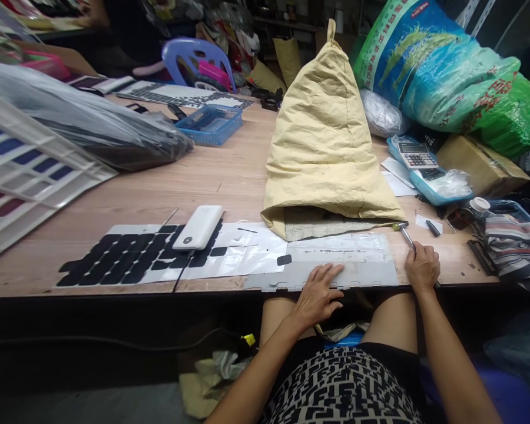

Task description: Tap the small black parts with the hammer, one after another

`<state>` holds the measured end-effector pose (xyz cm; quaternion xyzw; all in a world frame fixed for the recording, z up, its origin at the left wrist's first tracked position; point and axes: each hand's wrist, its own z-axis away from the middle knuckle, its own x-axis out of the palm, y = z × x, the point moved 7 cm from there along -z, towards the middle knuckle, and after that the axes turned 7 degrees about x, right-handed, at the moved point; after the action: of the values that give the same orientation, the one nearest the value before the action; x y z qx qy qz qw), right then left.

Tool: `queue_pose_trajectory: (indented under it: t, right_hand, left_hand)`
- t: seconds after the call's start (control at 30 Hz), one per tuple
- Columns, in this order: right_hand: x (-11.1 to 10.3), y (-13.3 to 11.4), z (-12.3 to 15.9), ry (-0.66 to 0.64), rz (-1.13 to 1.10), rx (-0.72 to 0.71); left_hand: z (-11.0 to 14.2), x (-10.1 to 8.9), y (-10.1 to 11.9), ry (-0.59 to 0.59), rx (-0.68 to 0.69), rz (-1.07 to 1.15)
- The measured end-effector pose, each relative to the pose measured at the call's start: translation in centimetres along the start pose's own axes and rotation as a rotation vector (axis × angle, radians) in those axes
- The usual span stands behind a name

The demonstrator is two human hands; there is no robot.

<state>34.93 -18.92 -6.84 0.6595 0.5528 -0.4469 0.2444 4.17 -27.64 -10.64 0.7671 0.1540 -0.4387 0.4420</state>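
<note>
Pointing the gripped hammer (pixel 407 237) toward the bench's (pixel 242 176) far edge, the right hand (pixel 423 265) sits right of the mat (pixel 368 268) and spread left hand (pixel 318 290).

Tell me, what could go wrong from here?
The hammer-like tool in the right hand could hit the left hand, spread over the pale sheet, if swung that way. The dark cord running to the edge of the table might snag and drag the white device.
</note>
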Motion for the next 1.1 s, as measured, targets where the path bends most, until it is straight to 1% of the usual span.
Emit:
queue_pose_trajectory:
  t: [0.1, 0.17, 0.2, 0.27, 0.33, 0.37, 0.4, 0.43, 0.47, 0.53, 0.57, 0.6, 0.67, 0.73, 0.8, 0.87, 0.9, 1.0, 1.1]
  right_hand:
    - [0.0, 0.0, 0.1, 0.011, 0.01, -0.002]
    - [0.0, 0.0, 0.1, 0.016, 0.01, -0.007]
    - [0.0, 0.0, 0.1, 0.018, 0.009, -0.01]
    - [0.1, 0.0, 0.1, 0.02, 0.009, -0.012]
    - [0.1, -0.1, 0.1, 0.018, 0.014, -0.011]
    - [0.0, -0.1, 0.1, 0.015, 0.018, -0.012]
    - [0.0, -0.1, 0.1, 0.011, 0.02, -0.013]
    - [0.0, -0.2, 0.1, 0.006, 0.022, -0.015]
    - [0.0, -0.2, 0.1, 0.001, 0.023, -0.015]
    - [-0.1, -0.2, 0.1, -0.009, 0.024, -0.012]
    - [0.0, -0.2, 0.1, -0.013, 0.023, -0.008]
    - [0.0, -0.2, 0.1, -0.018, 0.021, -0.003]
    - [0.1, -0.1, 0.1, -0.029, 0.014, 0.007]
    - [0.1, -0.1, 0.1, -0.033, 0.009, 0.009]
    - [0.1, -0.1, 0.1, -0.026, 0.01, 0.002]
    - [0.0, -0.2, 0.1, -0.013, 0.013, -0.005]
    - [0.0, -0.2, 0.1, -0.008, 0.016, -0.006]
    - [0.2, 0.0, 0.0, -0.005, 0.028, -0.003]
    - [0.4, 0.3, -0.3, -0.026, 0.016, -0.006]
  left_hand:
    - [-0.1, -0.3, 0.3, 0.042, 0.005, 0.022]
    - [-1.2, -1.4, -0.2, 0.114, -0.01, 0.091]
    - [-2.1, -2.1, -0.8, 0.16, -0.04, 0.118]
    - [-4.5, -3.9, -3.1, 0.274, -0.163, 0.125]
    - [-7.2, -5.8, -6.3, 0.413, -0.348, 0.072]
    - [-8.5, -6.5, -7.9, 0.462, -0.444, 0.04]
    - [-9.8, -7.0, -9.4, 0.487, -0.528, 0.003]
    - [-11.1, -7.3, -10.8, 0.488, -0.596, -0.036]
    - [-12.2, -7.3, -12.0, 0.459, -0.661, -0.064]
    - [-13.7, -6.9, -13.8, 0.356, -0.743, -0.089]
    - [-14.0, -6.6, -14.2, 0.306, -0.757, -0.096]
    - [-14.0, -6.4, -14.4, 0.271, -0.748, -0.107]
    - [-13.1, -6.3, -13.8, 0.261, -0.68, -0.147]
    - [-11.2, -6.2, -12.6, 0.291, -0.603, -0.177]
    - [-8.9, -5.7, -11.3, 0.303, -0.551, -0.159]
    - [-7.2, -4.8, -10.1, 0.285, -0.492, -0.103]
    - [-6.8, -4.3, -9.5, 0.269, -0.45, -0.069]
    - [-6.9, -3.1, -8.2, 0.235, -0.331, 0.013]
    - [-7.6, -2.8, -8.1, 0.224, -0.314, 0.038]
